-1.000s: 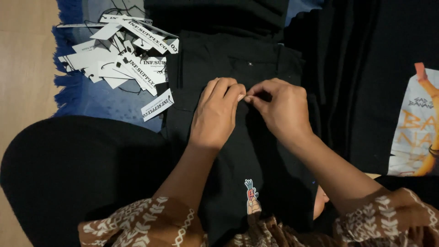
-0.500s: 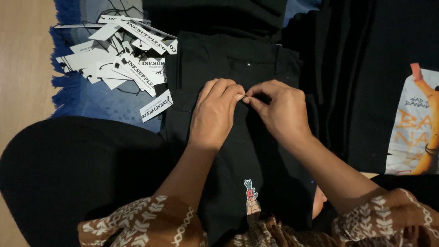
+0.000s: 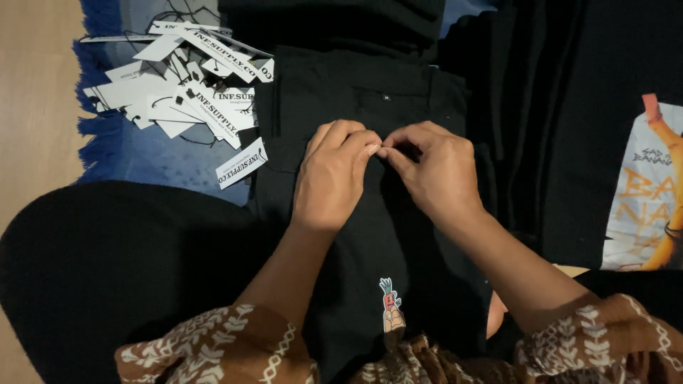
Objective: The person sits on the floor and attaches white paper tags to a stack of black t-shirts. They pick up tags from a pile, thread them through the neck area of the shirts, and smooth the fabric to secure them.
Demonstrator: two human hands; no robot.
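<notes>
The left hand [image 3: 334,174] and right hand [image 3: 430,171] meet fingertip to fingertip, pinching something too small to tell, directly over the black garment [image 3: 356,92]. White paper tags [image 3: 185,92] lie piled at ten o'clock from the hands.

A loose heap of white paper tags [image 3: 186,96] with thin black strings lies at upper left on a blue fringed rug [image 3: 135,153]. One tag [image 3: 241,163] sits apart, just below the heap. A wooden floor [image 3: 32,107] borders the rug. At far right, a printed picture [image 3: 647,199] (orange and white) shows.
</notes>
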